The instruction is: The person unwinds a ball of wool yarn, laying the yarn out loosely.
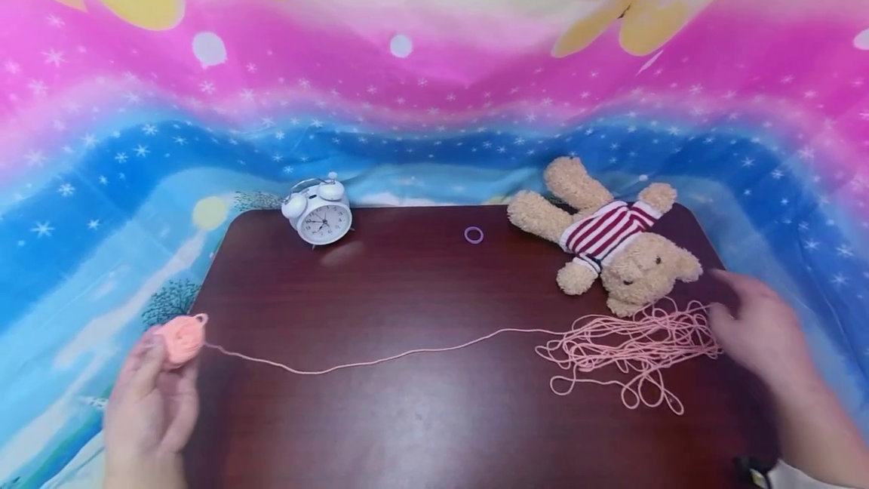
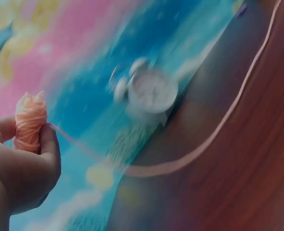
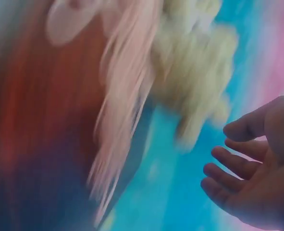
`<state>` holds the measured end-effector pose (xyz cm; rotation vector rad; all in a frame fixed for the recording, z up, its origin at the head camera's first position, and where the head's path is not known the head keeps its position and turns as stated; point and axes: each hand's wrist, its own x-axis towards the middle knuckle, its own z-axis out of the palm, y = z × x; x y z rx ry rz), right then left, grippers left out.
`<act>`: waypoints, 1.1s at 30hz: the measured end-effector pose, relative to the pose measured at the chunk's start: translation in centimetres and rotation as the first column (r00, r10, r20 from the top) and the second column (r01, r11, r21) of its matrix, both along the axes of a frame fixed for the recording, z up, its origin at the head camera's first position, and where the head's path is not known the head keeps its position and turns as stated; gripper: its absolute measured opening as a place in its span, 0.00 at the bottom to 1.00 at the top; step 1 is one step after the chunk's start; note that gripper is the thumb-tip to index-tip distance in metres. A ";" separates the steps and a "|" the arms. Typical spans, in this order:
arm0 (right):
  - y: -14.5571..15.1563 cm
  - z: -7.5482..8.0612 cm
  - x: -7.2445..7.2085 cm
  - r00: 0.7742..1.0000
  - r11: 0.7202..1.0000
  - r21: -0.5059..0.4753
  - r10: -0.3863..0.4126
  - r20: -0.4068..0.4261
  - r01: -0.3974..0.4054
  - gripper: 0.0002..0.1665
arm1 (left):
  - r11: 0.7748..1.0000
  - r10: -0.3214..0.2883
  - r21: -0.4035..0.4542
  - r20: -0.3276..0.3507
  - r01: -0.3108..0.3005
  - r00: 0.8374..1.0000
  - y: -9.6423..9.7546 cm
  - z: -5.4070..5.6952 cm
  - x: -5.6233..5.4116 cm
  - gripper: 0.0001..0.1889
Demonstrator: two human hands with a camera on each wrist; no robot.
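My left hand [image 1: 152, 402] pinches a small ball of peach yarn [image 1: 183, 339] at the table's left edge; in the left wrist view the wound yarn [image 2: 30, 126] sits between thumb and fingers. From it a single strand [image 1: 407, 353] runs across the table to a loose, tangled heap of the same yarn [image 1: 624, 349] on the right. My right hand [image 1: 763, 327] is at the right edge, close beside that heap. In the right wrist view its fingers [image 3: 233, 163] are spread and relaxed, holding nothing, with the blurred yarn strands to the left.
A teddy bear [image 1: 604, 236] in a striped shirt lies at the back right, its head right by the yarn heap. A white alarm clock [image 1: 322, 217] stands at the back left. A purple ring [image 1: 474, 235] lies near the back edge of the dark table [image 1: 421, 429].
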<state>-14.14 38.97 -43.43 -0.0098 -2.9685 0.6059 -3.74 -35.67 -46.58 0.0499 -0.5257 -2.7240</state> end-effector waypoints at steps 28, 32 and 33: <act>-31.1 -4.0 0.2 0.818 0.616 -0.640 0.574 -0.034 -0.459 0.29 | 0.693 -0.241 -0.585 0.365 0.423 0.899 19.9 0.4 -6.5 0.20; -32.5 -3.8 0.5 0.808 0.535 -0.720 0.586 -0.060 -0.442 0.20 | 0.683 -0.251 -0.585 0.375 0.437 0.893 21.0 0.8 -6.8 0.20; -32.8 -3.7 0.6 0.813 0.530 -0.725 0.578 -0.070 -0.439 0.17 | 0.681 -0.253 -0.585 0.375 0.439 0.892 21.1 0.9 -6.8 0.20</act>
